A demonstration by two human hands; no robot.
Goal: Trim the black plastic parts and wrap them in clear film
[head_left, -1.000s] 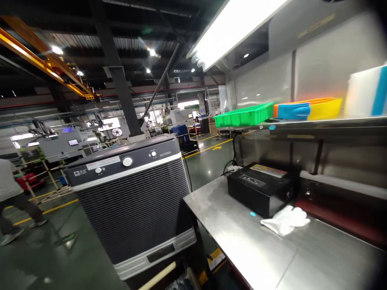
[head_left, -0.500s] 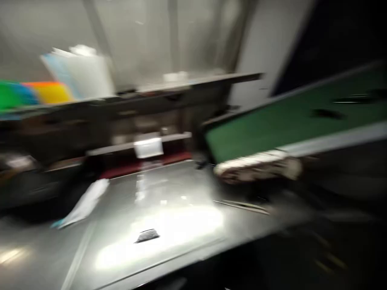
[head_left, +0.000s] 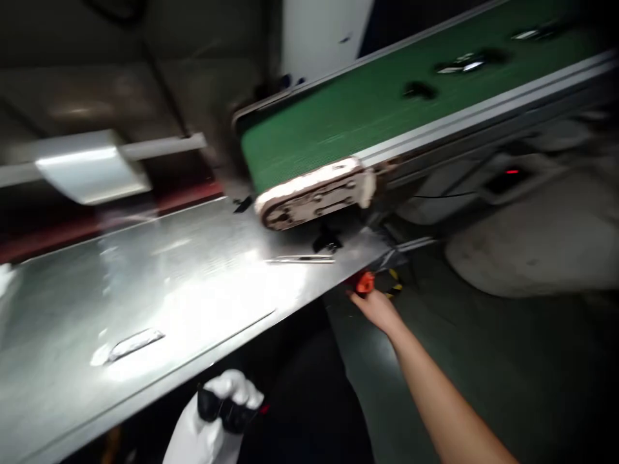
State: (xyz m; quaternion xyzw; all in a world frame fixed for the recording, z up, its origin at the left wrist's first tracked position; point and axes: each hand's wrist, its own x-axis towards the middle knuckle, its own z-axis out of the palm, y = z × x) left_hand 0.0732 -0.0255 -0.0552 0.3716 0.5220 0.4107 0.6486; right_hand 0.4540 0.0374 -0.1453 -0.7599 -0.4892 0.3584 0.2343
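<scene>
Left hand point(head_left: 196, 430) clamped on a black part point(head_left: 234, 416) in front of the metal table point(head_left: 145, 293); right hand point(head_left: 380, 309) at an orange thing point(head_left: 366, 282) off its right end, can't tell if gripped. Conveyor point(head_left: 324, 138) overhanging it carries dark bits point(head_left: 467, 63).

One left hand point(head_left: 215, 419); one right hand point(head_left: 377, 309); one held black part point(head_left: 235, 416); one orange object point(head_left: 365, 281); one conveyor point(head_left: 314, 138); three-plus dark pieces point(head_left: 420, 90) aboard (blurred)

One head-worn camera looks forward and down across the metal bench point(head_left: 58, 303), which slants up from the lower left. The gloved left hand point(head_left: 207, 438) is near, left of bottom centre; the green conveyor belt point(head_left: 333, 132) lies farther, upper right.
</scene>
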